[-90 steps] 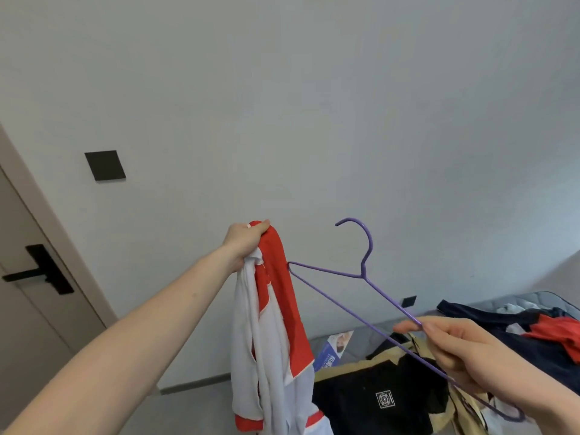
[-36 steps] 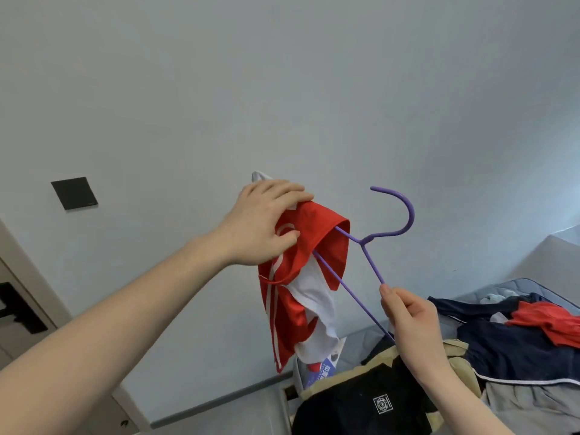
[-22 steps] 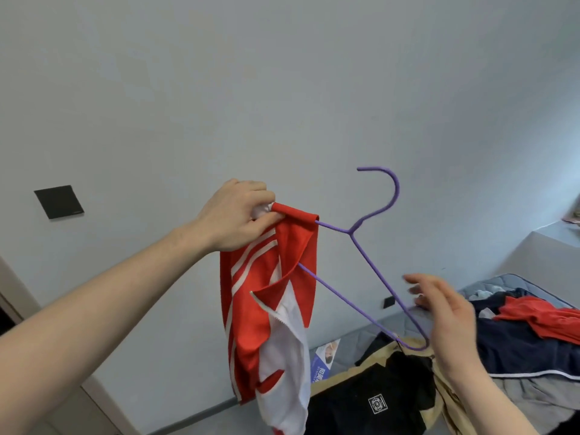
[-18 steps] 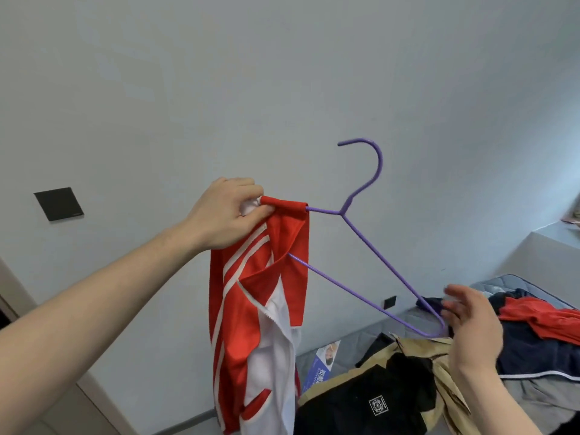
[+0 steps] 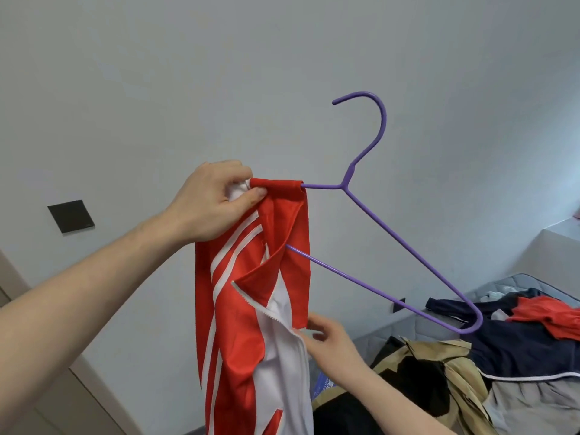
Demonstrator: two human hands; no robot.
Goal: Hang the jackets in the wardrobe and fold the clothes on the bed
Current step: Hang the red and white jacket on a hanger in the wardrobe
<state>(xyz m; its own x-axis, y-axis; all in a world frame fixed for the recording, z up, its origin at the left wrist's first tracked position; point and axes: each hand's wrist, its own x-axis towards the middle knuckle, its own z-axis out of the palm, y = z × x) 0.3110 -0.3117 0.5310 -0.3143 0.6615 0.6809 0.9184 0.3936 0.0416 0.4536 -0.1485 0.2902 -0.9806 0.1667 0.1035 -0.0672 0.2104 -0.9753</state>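
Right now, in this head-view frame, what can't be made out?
- Hanger: its left arm end is hidden inside the jacket, head view.
- Jacket's hem: cut off by the bottom edge.
- Right hand: fingertips blurred at the jacket's edge; grip unclear.
- Wardrobe: out of view.
- Left hand: fingers partly hidden behind the fabric.

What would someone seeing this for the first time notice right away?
First, the red and white jacket hanging mid-frame, one shoulder threaded onto a purple hanger whose other arm sticks out bare to the right. The left hand pinches the jacket at the hanger's end, while the right hand reaches for its zip edge. A pile of clothes covers the bed at lower right.
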